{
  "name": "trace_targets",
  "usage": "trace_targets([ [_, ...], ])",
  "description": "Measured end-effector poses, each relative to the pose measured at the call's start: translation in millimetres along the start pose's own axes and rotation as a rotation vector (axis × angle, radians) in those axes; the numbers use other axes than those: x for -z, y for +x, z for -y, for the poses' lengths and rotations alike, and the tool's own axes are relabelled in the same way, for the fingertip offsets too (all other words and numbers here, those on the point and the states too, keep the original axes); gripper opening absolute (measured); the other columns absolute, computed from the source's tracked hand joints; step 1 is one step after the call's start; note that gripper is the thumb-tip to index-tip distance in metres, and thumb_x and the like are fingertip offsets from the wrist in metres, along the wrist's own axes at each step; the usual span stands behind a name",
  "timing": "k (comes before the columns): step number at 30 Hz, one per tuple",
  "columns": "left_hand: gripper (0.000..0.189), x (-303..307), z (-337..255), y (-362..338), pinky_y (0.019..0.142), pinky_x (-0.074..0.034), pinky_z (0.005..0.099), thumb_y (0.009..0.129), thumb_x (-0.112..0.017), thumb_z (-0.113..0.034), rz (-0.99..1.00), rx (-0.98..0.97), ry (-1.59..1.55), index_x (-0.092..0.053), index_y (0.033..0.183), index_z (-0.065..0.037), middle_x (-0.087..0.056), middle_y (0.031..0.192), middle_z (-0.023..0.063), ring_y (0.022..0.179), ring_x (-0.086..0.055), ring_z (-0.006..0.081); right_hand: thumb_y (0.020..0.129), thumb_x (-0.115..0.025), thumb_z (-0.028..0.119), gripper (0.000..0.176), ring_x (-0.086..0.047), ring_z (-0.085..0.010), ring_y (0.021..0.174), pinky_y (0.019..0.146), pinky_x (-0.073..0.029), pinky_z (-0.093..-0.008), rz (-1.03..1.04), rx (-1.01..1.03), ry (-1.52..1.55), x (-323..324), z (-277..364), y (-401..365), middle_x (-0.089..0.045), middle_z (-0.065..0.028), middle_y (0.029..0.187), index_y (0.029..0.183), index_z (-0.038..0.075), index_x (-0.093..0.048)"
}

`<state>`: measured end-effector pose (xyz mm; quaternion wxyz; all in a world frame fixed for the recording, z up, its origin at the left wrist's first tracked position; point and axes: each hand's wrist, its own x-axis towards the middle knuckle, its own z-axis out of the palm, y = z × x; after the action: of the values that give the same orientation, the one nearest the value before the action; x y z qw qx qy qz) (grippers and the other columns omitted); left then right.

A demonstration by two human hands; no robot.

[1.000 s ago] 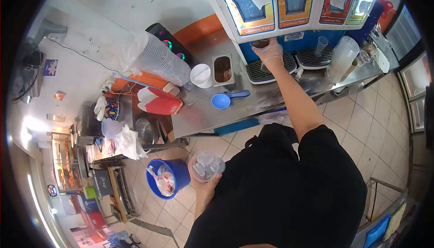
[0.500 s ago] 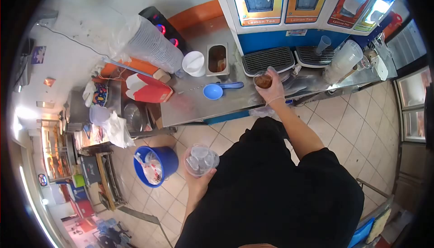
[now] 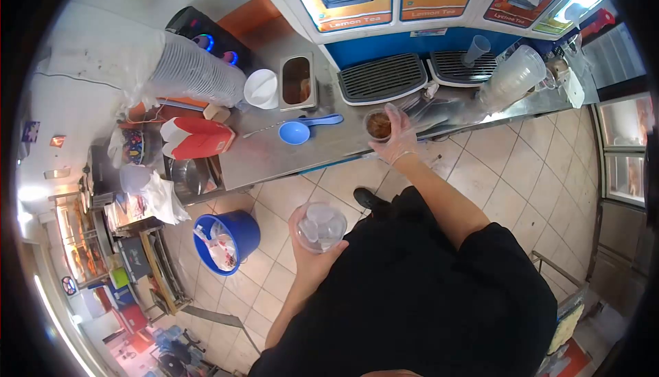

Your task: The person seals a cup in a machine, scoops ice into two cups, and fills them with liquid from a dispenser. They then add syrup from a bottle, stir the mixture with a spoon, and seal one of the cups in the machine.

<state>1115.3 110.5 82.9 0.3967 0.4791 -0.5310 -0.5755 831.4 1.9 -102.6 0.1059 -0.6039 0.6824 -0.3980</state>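
My left hand is wrapped round a clear plastic cup with ice in it, held over the tiled floor. In a clear glove, my right hand grips a small clear cup with brown contents, at the counter's front edge. A blue scoop lies on the metal counter, left of the small cup. Behind the scoop stand a white tub and a metal container holding something brown.
Drip trays sit under the drink dispenser. Stacked clear cups lean at the right, and a wrapped cup stack lies at the left. A red carton is near the counter's left end. A blue bin stands on the floor.
The view has shifted, and the counter items appear further left. My left hand with the ice cup is higher and further right in view. Both hands keep their cups. A black shoe now shows.
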Motion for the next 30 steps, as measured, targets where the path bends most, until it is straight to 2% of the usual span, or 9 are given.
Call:
trace_targets([
  [4,0.098,-39,19,21,0.115,-0.039,0.0413,0.069,-0.094,-0.012,0.008,-0.072,0.065,-0.035,0.147,-0.004,-0.047,0.143,0.0142,0.134,-0.048,0.0262,0.075,-0.086,0.029,0.089,-0.048,-0.0427,0.133,0.110,-0.044,-0.0495,0.057,0.017,-0.059,48,-7,-25,-0.050,-0.0219,0.146,0.150,0.012,-0.041],
  [6,0.102,-65,27,33,0.114,-0.041,0.0435,0.068,-0.095,-0.018,-0.013,-0.096,0.212,-0.035,0.149,-0.005,-0.047,0.142,0.0130,0.134,-0.050,0.0267,0.081,-0.082,0.022,0.082,-0.050,-0.0490,0.131,0.108,-0.046,-0.0525,0.164,0.001,-0.068,76,-26,-50,-0.048,-0.0253,0.146,0.151,0.016,-0.042],
  [7,0.103,-85,27,41,0.114,-0.042,0.0436,0.067,-0.094,-0.011,0.016,-0.115,0.117,-0.033,0.149,-0.007,-0.046,0.141,0.0127,0.134,-0.050,0.0265,0.081,-0.082,0.022,0.082,-0.050,-0.0490,0.131,0.108,-0.046,-0.0525,0.157,0.010,-0.073,93,-38,-63,-0.048,-0.0253,0.146,0.151,0.016,-0.042],
  [10,0.103,-135,61,65,0.114,-0.042,0.0438,0.067,-0.092,-0.003,-0.021,-0.159,0.186,-0.029,0.149,-0.007,-0.046,0.141,0.0133,0.135,-0.048,0.0262,0.085,-0.078,0.016,0.064,-0.059,-0.0451,0.121,0.103,-0.050,-0.0506,0.334,-0.143,-0.090,155,-90,-101,-0.056,-0.0242,0.137,0.143,0.012,-0.052],
  [12,0.103,-179,87,84,0.114,-0.042,0.0438,0.068,-0.091,0.000,-0.069,-0.162,0.265,-0.026,0.148,-0.006,-0.046,0.140,0.0142,0.135,-0.048,0.0265,0.087,-0.074,0.011,0.047,-0.069,-0.0376,0.106,0.092,-0.056,-0.0454,0.374,-0.197,0.129,202,-134,-122,-0.063,-0.0232,0.126,0.132,0.006,-0.061],
  [14,0.099,-228,99,101,0.114,-0.043,0.0432,0.070,-0.091,-0.002,-0.150,-0.382,0.267,-0.029,0.147,-0.003,-0.046,0.141,0.0147,0.133,-0.050,0.0266,0.087,-0.070,0.005,0.039,-0.073,-0.0320,0.093,0.084,-0.059,-0.0417,0.411,-0.397,0.103,247,-173,-141,-0.070,-0.0194,0.114,0.126,0.003,-0.065],
  [22,0.088,-334,100,158,0.109,-0.046,0.0416,0.074,-0.091,-0.009,-0.263,-0.360,0.222,-0.038,0.143,0.003,-0.056,0.136,0.0188,0.128,-0.056,0.0287,0.092,-0.067,0.004,0.031,-0.072,-0.0240,0.086,0.080,-0.059,-0.0359,0.202,-0.492,0.014,394,-274,-158,-0.074,-0.0150,0.105,0.123,0.005,-0.067],
  [28,0.092,-367,46,182,0.103,-0.050,0.0402,0.072,-0.094,-0.020,-0.286,-0.382,0.438,-0.040,0.142,0.004,-0.063,0.129,0.0227,0.119,-0.064,0.0299,0.094,-0.070,0.006,0.045,-0.070,-0.0183,0.090,0.082,-0.058,-0.0346,0.036,-0.560,0.174,407,-285,-106,-0.072,-0.0105,0.103,0.137,0.008,-0.058],
  [30,0.092,-372,35,187,0.105,-0.049,0.0400,0.072,-0.094,-0.019,-0.244,-0.406,0.342,-0.040,0.143,0.004,-0.062,0.131,0.0225,0.121,-0.063,0.0296,0.094,-0.069,0.004,0.046,-0.068,-0.0163,0.093,0.085,-0.057,-0.0331,-0.075,-0.318,0.419,397,-281,-68,-0.071,-0.0101,0.105,0.138,0.005,-0.056],
])
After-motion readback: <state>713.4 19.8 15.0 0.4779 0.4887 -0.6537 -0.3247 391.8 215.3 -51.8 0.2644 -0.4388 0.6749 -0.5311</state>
